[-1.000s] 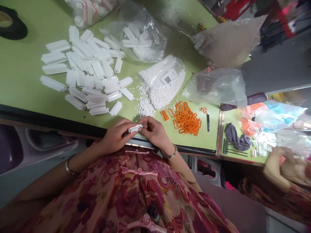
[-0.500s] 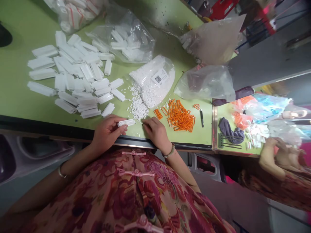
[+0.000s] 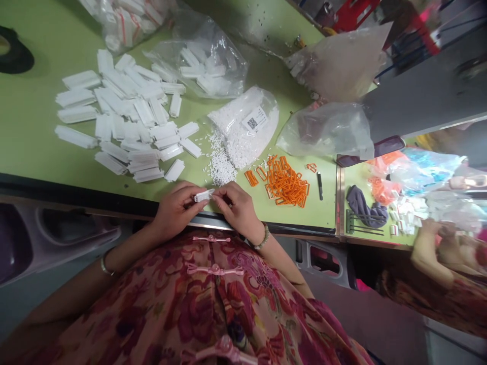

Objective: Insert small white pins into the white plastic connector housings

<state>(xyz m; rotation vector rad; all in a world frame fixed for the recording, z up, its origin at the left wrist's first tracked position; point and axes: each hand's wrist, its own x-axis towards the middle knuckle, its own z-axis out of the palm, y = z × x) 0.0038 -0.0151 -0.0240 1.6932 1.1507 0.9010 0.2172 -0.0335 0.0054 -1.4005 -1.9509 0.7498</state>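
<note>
Near the table's front edge, my left hand point(image 3: 177, 207) is closed on a white plastic housing point(image 3: 204, 195), held by its left end. The fingers of my right hand point(image 3: 236, 208) are pinched together at the housing's right end; whatever they grip is too small to make out. Just behind my hands lies a heap of small white pieces point(image 3: 220, 170), spilled from a clear bag point(image 3: 249, 129) with a printed label. Many white housings point(image 3: 131, 109) are piled to the left. A pile of orange frames point(image 3: 287, 185) is to the right of my right hand.
A black-handled tool point(image 3: 320, 186) lies right of the orange frames. Clear bags point(image 3: 325, 132) stand along the back. A roll of dark tape point(image 3: 15, 53) is at the far left. At the adjoining table on the right, a person's arms point(image 3: 433, 253) are near white parts and a grey cloth point(image 3: 365, 207).
My right hand has moved from the small white pieces to the housing. My left hand has raised and tilted the housing a little. The whole view has shifted slightly.
</note>
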